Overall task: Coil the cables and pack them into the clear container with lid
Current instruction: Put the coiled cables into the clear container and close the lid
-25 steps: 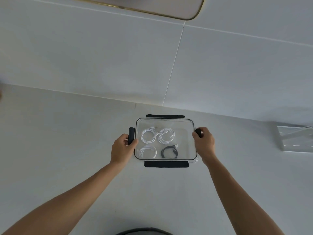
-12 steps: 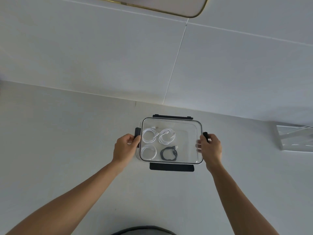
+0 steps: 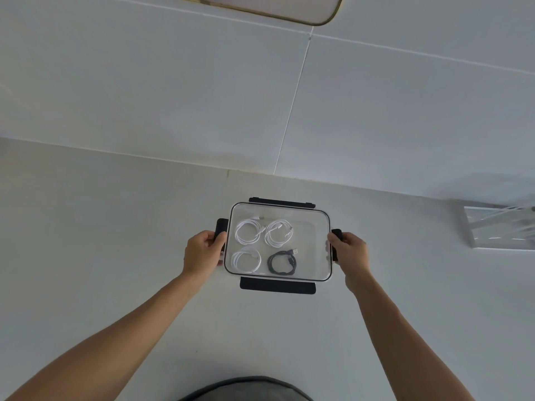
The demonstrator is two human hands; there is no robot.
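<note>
A clear rectangular container with its clear lid on and black latch flaps sits on the white table. Inside lie three coiled white cables and one coiled black cable, all in its left half. My left hand grips the black latch on the left side. My right hand grips the black latch on the right side. The front latch flap lies flat toward me, and the back flap sticks out behind.
A clear acrylic stand lies at the right by the wall. The white wall rises just behind the container. A brass-rimmed mirror edge shows at the top. Dark clothing shows at the bottom edge.
The lid and container have shifted slightly on the table between my hands. Both hands stay on the side latches.
</note>
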